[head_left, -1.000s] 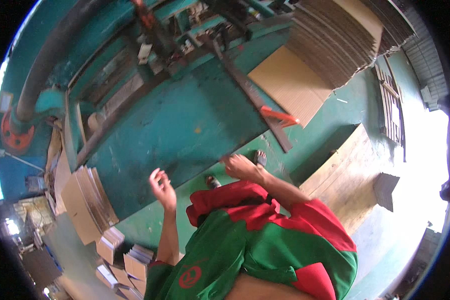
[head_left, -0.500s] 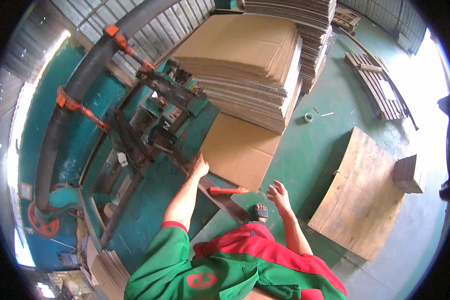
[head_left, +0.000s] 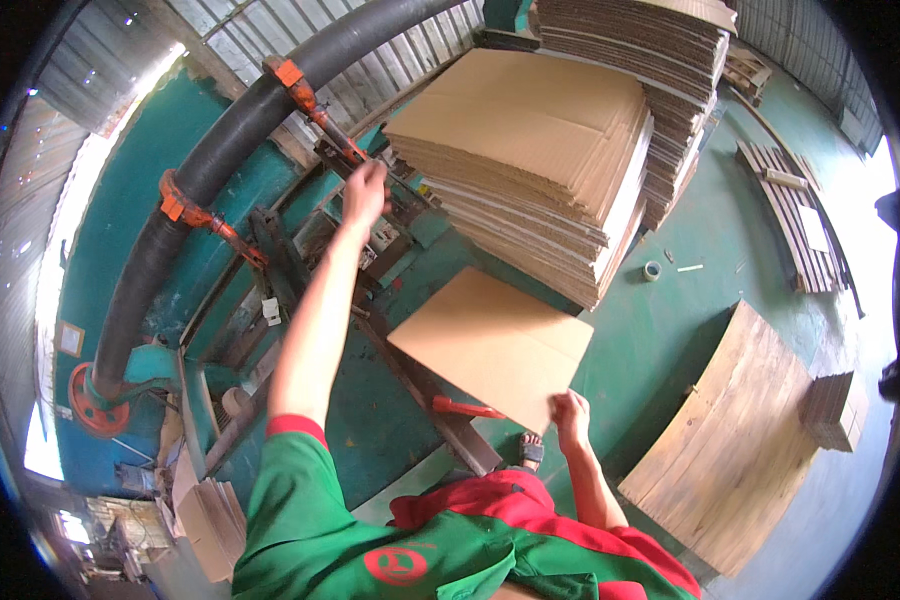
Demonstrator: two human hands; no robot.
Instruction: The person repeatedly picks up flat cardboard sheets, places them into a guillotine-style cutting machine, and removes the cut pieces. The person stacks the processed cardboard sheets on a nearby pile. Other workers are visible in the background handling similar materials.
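My right hand [head_left: 571, 412] grips the near corner of a flat brown cardboard sheet [head_left: 490, 342] that lies across the green machine bed [head_left: 380, 420]. My left hand [head_left: 364, 192] is stretched far out to the near left edge of a tall stack of cardboard sheets [head_left: 530, 150]; whether it grips a sheet I cannot tell. Both arms come out of green sleeves with red trim.
A thick black hose [head_left: 220, 150] with orange clamps arcs over the machine at left. A second, taller cardboard stack [head_left: 650, 60] stands behind. A wooden board [head_left: 740, 440] lies on the green floor at right, with a tape roll [head_left: 651, 271] and wooden pallets [head_left: 790, 210] beyond.
My view has swung toward the stacks. My left hand has risen from the machine bed out to the stack's edge. My right hand has moved onto the single sheet's corner.
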